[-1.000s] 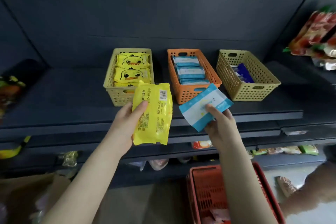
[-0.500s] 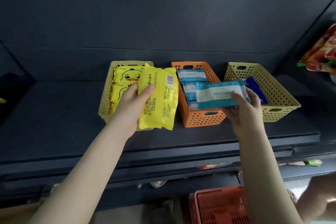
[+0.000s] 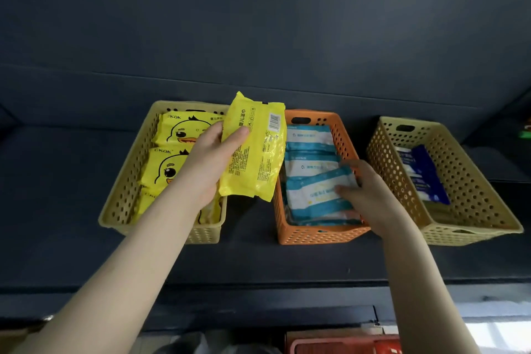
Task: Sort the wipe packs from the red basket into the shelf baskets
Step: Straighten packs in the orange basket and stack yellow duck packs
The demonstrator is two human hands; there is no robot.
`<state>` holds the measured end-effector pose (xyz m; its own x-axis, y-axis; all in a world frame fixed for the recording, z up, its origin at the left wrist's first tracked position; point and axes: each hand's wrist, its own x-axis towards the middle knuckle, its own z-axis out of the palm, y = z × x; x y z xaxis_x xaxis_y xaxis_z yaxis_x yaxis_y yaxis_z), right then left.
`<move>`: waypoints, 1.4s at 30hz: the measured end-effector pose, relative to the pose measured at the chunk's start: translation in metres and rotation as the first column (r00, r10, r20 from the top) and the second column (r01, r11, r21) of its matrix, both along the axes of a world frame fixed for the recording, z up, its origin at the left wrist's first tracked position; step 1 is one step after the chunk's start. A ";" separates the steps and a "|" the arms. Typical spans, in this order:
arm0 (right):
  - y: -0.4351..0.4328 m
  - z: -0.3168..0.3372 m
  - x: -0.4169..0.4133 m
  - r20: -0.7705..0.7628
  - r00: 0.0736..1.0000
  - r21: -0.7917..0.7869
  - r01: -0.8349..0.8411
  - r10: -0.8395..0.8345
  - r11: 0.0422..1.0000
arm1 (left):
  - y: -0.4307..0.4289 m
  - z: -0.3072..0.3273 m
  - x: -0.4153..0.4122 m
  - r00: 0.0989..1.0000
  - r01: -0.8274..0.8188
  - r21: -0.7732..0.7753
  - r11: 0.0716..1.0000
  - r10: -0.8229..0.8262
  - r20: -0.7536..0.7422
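My left hand [image 3: 211,161] grips a yellow wipe pack [image 3: 254,149], back side up, above the gap between the left yellow basket [image 3: 123,195] and the orange basket [image 3: 316,234]. The left basket holds yellow duck packs [image 3: 178,133]. My right hand [image 3: 365,192] reaches into the orange basket and holds a blue-and-white wipe pack [image 3: 316,190] lying tilted on top of similar packs. A third, yellow basket [image 3: 471,227] on the right holds dark blue packs [image 3: 425,172]. The red basket's rim [image 3: 339,343] shows at the bottom edge.
All three baskets stand in a row on a dark shelf [image 3: 258,261] with a dark back wall behind. The shelf's front edge runs across below my forearms. Something green and red peeks in at the far right edge.
Both hands moved forward over the baskets. The blue-and-white pack went down into the orange basket. The yellow pack rose higher, beside the left basket.
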<state>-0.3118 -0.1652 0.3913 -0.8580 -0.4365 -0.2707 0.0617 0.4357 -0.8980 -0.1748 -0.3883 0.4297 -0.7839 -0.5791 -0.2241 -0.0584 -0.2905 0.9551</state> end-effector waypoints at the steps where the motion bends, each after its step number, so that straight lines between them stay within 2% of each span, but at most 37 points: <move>1: -0.001 -0.003 -0.002 -0.019 1.000 0.062 -0.016 0.017 0.998 | -0.002 -0.002 -0.003 1.000 0.003 0.002 1.000 -0.003 0.001; 6: 0.000 -0.001 -0.001 -0.183 0.978 0.361 -0.026 0.098 0.932 | -0.008 -0.009 -0.010 1.000 0.026 0.012 1.000 -0.026 0.017; 8: 0.001 0.003 -0.001 -0.217 0.967 0.424 -0.029 0.132 0.905 | -0.012 -0.010 -0.012 0.999 0.029 0.014 0.999 -0.029 0.024; 12: -0.001 0.004 -0.002 -0.240 0.967 0.374 0.009 0.088 0.927 | -0.017 -0.013 -0.013 0.999 0.032 0.018 0.999 -0.032 0.036; 14: -0.002 0.004 -0.002 -0.196 0.978 0.181 0.114 -0.078 0.977 | -0.018 -0.013 -0.013 0.998 0.038 0.025 0.999 -0.039 0.042; 16: -0.002 0.006 -0.002 -0.190 0.964 0.054 0.201 -0.188 0.978 | -0.020 -0.013 -0.014 0.998 0.044 0.035 0.998 -0.045 0.043; 20: -0.002 0.032 -0.008 -0.395 0.918 0.142 0.033 0.026 0.989 | -0.023 -0.011 -0.015 0.998 0.056 0.043 0.998 -0.057 0.033; 22: -0.004 0.056 -0.020 -0.311 0.932 0.181 -0.134 0.186 0.974 | -0.025 -0.011 -0.015 0.998 0.060 0.046 0.997 -0.061 0.027; 24: -0.011 0.072 -0.033 -0.137 0.938 0.194 -0.289 0.318 0.937 | -0.026 -0.010 -0.015 0.998 0.063 0.040 0.997 -0.064 0.025; 27: -0.022 0.059 -0.035 0.059 0.917 0.258 -0.396 0.395 0.881 | -0.026 -0.009 -0.017 0.997 0.062 0.044 0.997 -0.064 0.031; 30: -0.020 0.025 -0.026 0.125 0.918 0.337 -0.395 0.375 0.855 | -0.028 -0.011 -0.017 0.996 0.079 0.048 0.996 -0.081 0.029; 33: -0.013 0.013 -0.020 0.163 0.945 0.227 -0.316 0.284 0.921 | -0.030 -0.012 -0.016 0.996 0.082 0.048 0.995 -0.084 0.031; 36: -0.009 0.030 -0.029 0.034 0.960 0.208 -0.277 0.276 0.938 | -0.032 -0.014 -0.017 0.996 0.079 0.048 0.996 -0.081 0.042; 39: -0.013 0.062 -0.041 -0.038 0.907 0.366 -0.378 0.420 0.851 | -0.032 -0.014 -0.019 0.994 0.090 0.042 0.995 -0.092 0.055; 42: -0.030 0.068 -0.040 0.018 0.794 0.586 -0.501 0.608 0.637 | -0.032 -0.014 -0.021 0.993 0.100 0.042 0.994 -0.103 0.061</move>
<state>-0.3514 -0.1951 0.4591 -0.5562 -0.6710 -0.4903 -0.4789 0.7410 -0.4708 -0.1958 -0.4200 0.4154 -0.8218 -0.4870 -0.2958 -0.1494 -0.3167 0.9367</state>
